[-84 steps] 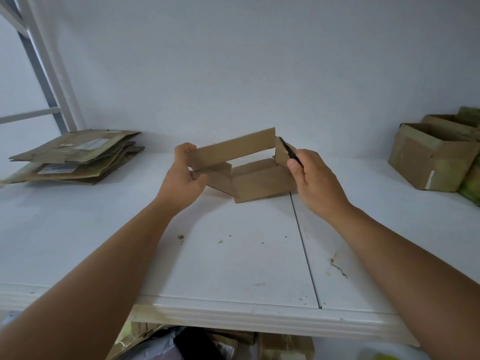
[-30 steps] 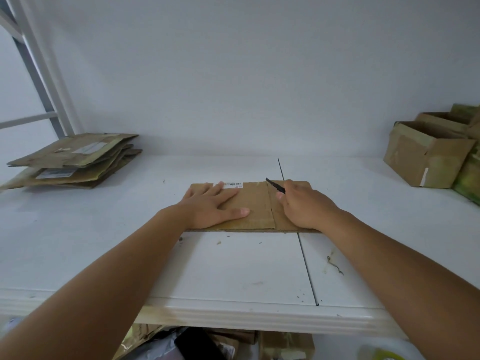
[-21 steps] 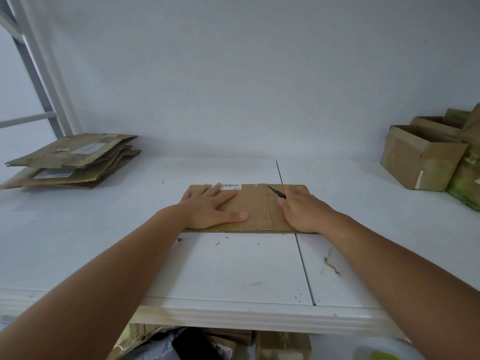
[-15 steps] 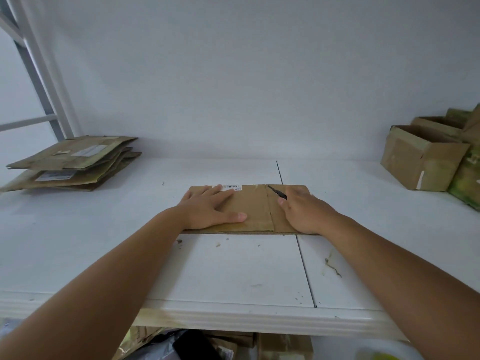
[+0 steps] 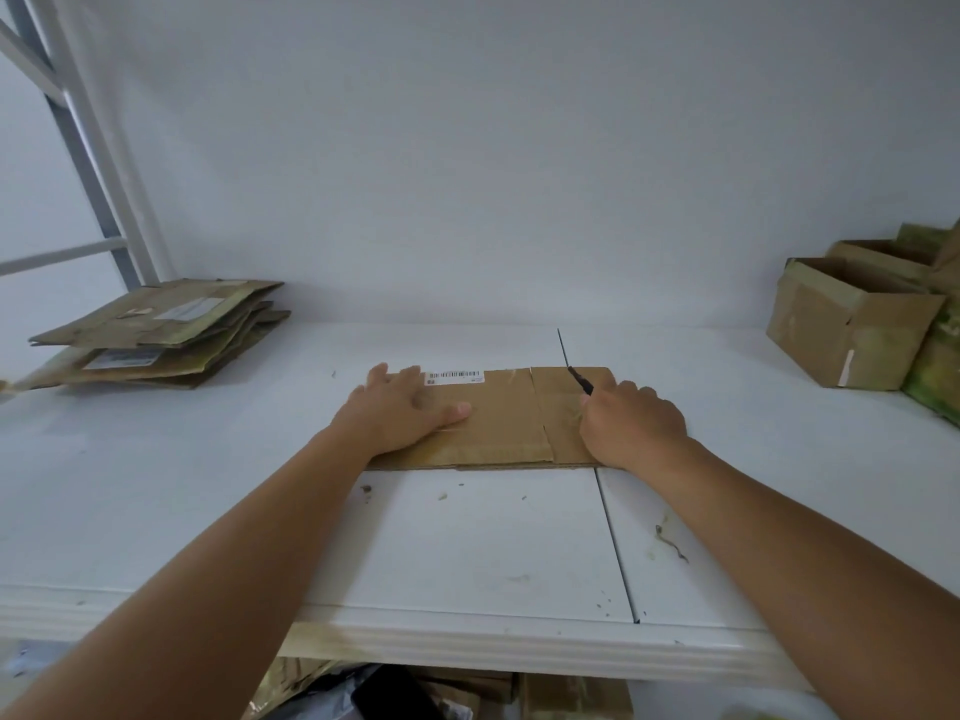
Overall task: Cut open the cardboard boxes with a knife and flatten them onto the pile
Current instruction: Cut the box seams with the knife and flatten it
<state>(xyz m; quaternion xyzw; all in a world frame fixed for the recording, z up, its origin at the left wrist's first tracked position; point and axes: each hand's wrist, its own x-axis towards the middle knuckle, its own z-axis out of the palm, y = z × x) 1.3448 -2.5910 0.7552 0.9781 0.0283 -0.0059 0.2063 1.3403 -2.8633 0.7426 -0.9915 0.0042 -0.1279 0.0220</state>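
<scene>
**Flattened box pinned under both hands**

Flattened brown cardboard box (image 5: 509, 423) with a white barcode label (image 5: 454, 377) lies flat mid-table on the white table (image 5: 467, 537). Left hand (image 5: 405, 407) is spread, palm down, pressing its left half. Right hand (image 5: 631, 426) rests on the right end, fingers curled round a thin dark-bladed knife (image 5: 579, 380), tip pointing away. Pile of flattened brown cardboard (image 5: 156, 330) sits far left; open brown cardboard boxes (image 5: 852, 319) far right.
</scene>
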